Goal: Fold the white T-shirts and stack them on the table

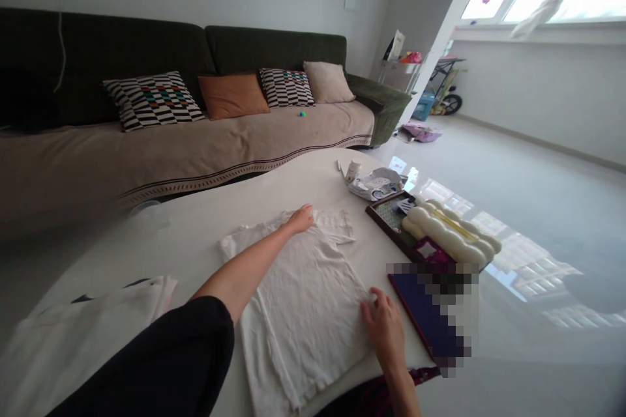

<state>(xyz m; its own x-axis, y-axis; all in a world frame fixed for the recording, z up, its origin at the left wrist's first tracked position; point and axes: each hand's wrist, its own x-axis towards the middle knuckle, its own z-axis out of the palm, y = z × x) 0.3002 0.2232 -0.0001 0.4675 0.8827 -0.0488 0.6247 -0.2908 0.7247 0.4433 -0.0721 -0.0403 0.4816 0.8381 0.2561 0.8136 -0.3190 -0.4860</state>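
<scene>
A white shirt lies flat on the table, the left hand with fingers curled at its far end, pinching or not one cannot tell, the right hand's fingers loosely spread by its side edge, the packet's print too small to read.

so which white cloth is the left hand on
The shirt in the middle, its far end under the left hand; the other cloth lies lower left.
</scene>
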